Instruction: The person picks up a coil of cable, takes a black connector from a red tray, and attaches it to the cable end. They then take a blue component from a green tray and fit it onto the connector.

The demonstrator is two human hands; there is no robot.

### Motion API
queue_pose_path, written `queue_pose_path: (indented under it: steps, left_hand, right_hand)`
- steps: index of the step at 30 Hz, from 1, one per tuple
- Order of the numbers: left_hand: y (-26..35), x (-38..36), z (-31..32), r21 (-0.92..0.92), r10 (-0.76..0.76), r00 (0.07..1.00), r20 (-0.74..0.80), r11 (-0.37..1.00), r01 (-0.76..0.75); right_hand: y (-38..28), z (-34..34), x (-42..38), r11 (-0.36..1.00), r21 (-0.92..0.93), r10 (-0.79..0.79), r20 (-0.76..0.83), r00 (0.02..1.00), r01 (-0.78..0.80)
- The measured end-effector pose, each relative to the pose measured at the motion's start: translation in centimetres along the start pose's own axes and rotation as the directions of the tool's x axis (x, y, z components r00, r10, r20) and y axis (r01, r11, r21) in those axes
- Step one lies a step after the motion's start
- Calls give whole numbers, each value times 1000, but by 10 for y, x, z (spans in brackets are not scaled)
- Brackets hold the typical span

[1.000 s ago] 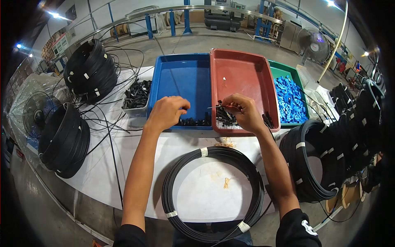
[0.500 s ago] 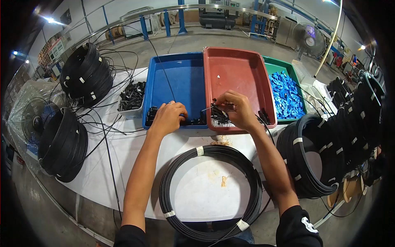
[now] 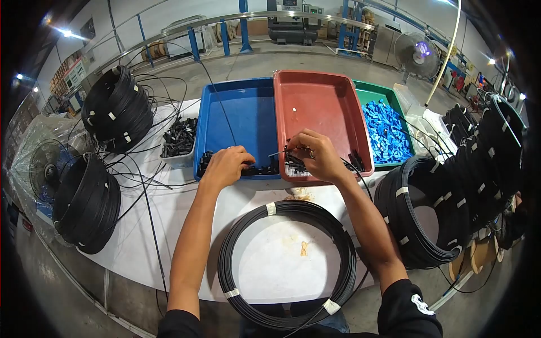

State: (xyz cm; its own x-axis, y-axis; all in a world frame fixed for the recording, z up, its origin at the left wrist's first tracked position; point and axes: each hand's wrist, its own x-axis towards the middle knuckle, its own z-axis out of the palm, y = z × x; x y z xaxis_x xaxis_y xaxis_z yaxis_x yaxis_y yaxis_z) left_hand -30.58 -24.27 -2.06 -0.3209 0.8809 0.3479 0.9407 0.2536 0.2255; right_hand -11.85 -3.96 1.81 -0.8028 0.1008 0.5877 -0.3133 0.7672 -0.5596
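Observation:
My left hand point(image 3: 227, 165) is over the front of the blue tray point(image 3: 242, 90), its fingers curled down among small black parts point(image 3: 262, 168). Whatever its fingertips grip is hidden. At the front of the red tray point(image 3: 321, 84), my right hand point(image 3: 315, 153) pinches a black cable, whose thin tip point(image 3: 274, 154) points left toward the blue tray. Behind that hand the cable point(image 3: 365, 183) loops down past my right forearm. Black and white small parts point(image 3: 294, 164) lie beneath my right fingers. A taped coil of black cable point(image 3: 226, 253) lies flat between my forearms.
A green tray point(image 3: 389, 89) of blue connector pieces point(image 3: 386, 132) stands right of the red one. At left is a tub of black parts point(image 3: 180, 137). Stacked cable coils point(image 3: 84, 203) flank both sides, including a large right stack point(image 3: 422, 219). Loose cables cross the left tabletop.
The view has shifted slightly, so the trays appear a little lower. Both hands stay nearly in place, with the right hand still pinching the cable.

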Motion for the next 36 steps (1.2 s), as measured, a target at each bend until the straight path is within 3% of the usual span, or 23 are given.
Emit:
queue_pose_path:
  steps: [7,10,13,14,15,16,18,19,20,22,25,32,36]
  left_hand:
    - [4,1,0,49,91,995,39,994,-93]
    - [-2,2,2,34,64,996,66,997,-66]
    - [1,1,-4,2,21,999,-35,1000,-21]
    - [2,1,-8,-141,-94,995,-30,986,89]
    - [4,2,-12,-280,-205,979,-8,940,195]
    - [0,4,-11,-277,-204,979,-13,941,193]
    - [-3,11,-16,-753,-237,950,-204,658,2]
    - [1,11,-23,-831,-234,944,-230,553,-65]
    - [5,11,-29,-829,-230,945,-232,556,-68]
    - [13,11,-39,-925,-250,943,-222,361,-122]
    - [24,10,-45,-922,-215,953,-213,368,-122]
    - [30,11,-37,-958,-118,969,-218,218,-189]
    - [35,11,-36,-961,-123,972,-198,219,-169]
  right_hand:
    - [3,3,0,1000,23,-1,-1,1000,1]
    - [0,2,0,1000,-1,17,17,1000,-17]
    - [0,4,0,999,11,36,10,999,-36]
    - [2,5,-1,998,49,37,-10,999,-37]
    - [1,8,-1,998,48,32,-11,999,-31]
    - [0,12,0,995,102,8,-63,998,-1]
    - [-2,14,0,987,155,-19,-122,992,38]
    - [-4,13,0,988,149,-13,-83,996,26]
    - [-6,11,-1,990,143,-5,-43,999,12]
    - [-12,9,-1,986,161,39,-28,999,-34]
    - [-20,9,1,979,204,-12,-91,996,31]
    - [-42,6,5,988,74,-111,-235,966,132]
    - [-40,9,5,987,45,-138,-270,953,156]
